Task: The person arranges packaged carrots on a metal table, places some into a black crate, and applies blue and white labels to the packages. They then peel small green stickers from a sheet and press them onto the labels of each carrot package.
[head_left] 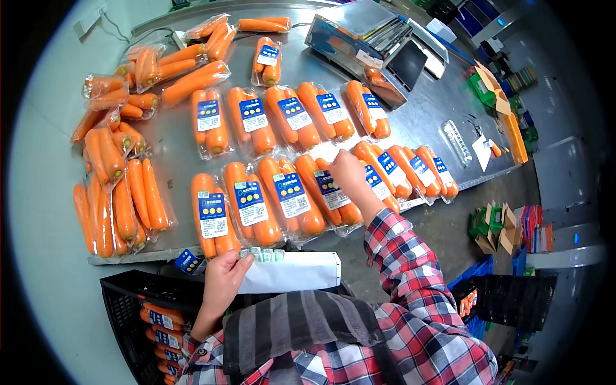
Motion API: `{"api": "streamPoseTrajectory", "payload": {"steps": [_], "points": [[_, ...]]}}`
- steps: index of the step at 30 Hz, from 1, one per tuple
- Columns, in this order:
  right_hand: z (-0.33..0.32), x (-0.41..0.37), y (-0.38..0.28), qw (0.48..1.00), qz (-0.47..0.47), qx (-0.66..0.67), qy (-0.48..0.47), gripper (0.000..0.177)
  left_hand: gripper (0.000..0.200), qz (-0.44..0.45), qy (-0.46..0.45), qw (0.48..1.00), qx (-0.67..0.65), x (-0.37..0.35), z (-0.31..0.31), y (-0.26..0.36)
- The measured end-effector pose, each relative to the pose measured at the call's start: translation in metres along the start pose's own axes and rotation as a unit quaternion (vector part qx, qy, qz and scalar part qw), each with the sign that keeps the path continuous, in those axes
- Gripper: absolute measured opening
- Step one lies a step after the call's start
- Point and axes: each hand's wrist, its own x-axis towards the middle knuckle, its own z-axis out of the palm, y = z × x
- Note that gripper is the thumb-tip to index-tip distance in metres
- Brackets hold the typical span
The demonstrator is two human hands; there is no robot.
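Note:
Bagged carrots with blue-and-white labels lie in two rows on the metal table (163, 247). My right hand (350, 174) is closed over a labelled pack (324, 186) in the near row, its fingertips at the label's upper part; whatever they pinch is too small to make out. At the table's near edge, my left hand (226, 276) grips a white sheet (292, 271) with small green-and-white stickers (266, 255) along its top. The leftmost near pack (213, 215) lies just above that hand.
Unlabelled bagged carrots (144, 192) are heaped at the left. A metal machine (359, 48) stands at the back right. Below the near edge, a black crate (125, 321) holds labelled packs. A clear tray (457, 142) and an orange strip (514, 138) lie at the right.

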Motion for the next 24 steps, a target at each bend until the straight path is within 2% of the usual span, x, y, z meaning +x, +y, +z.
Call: {"api": "streamPoseTrajectory", "payload": {"steps": [3, 5, 8, 10, 11, 14, 15, 18, 19, 22, 23, 24], "points": [[-0.046, 0.014, 0.024, 0.995, 0.032, 0.065, -0.071, 0.028, 0.023, 0.016, 0.019, 1.0, -0.019, -0.002, 0.0, -0.01], [-0.069, 0.019, 0.054, 0.989, -0.009, 0.106, -0.101, 0.025, 0.023, -0.005, 0.017, 0.999, -0.047, -0.004, 0.003, -0.002], [-0.072, 0.019, 0.075, 0.959, 0.06, 0.243, -0.132, 0.027, 0.021, -0.034, -0.002, 0.997, -0.072, -0.005, 0.007, -0.002], [-0.08, 0.016, 0.065, 0.916, 0.155, 0.319, -0.186, 0.028, 0.021, -0.043, -0.011, 0.995, -0.087, -0.007, 0.013, 0.006], [-0.07, 0.018, 0.07, 0.935, 0.113, 0.283, -0.182, 0.028, 0.021, -0.041, -0.019, 0.996, -0.079, -0.007, 0.013, 0.004], [-0.056, 0.02, 0.081, 0.914, 0.099, 0.327, -0.22, 0.03, 0.02, -0.04, -0.036, 0.996, -0.068, -0.008, 0.016, -0.001], [-0.061, 0.02, 0.075, 0.918, 0.104, 0.304, -0.232, 0.034, 0.019, -0.043, -0.037, 0.996, -0.074, -0.009, 0.019, 0.0], [-0.039, 0.022, 0.08, 0.975, -0.015, 0.128, -0.179, 0.037, 0.02, -0.052, -0.036, 0.994, -0.092, -0.011, 0.033, 0.01], [-0.036, 0.02, 0.081, 0.981, -0.004, 0.099, -0.167, 0.036, 0.02, -0.054, -0.036, 0.993, -0.097, -0.011, 0.037, 0.013], [-0.069, -0.004, 0.053, 0.991, -0.091, -0.101, 0.002, 0.035, 0.021, -0.027, -0.044, 0.998, -0.048, -0.006, 0.044, 0.004], [-0.069, -0.002, 0.054, 0.998, -0.027, -0.023, -0.043, 0.03, 0.02, -0.032, -0.045, 0.996, -0.063, -0.004, 0.049, 0.005], [-0.075, -0.005, 0.048, 0.993, -0.04, 0.074, -0.088, 0.024, 0.022, -0.028, -0.047, 0.997, -0.053, -0.001, 0.051, 0.005]]}}
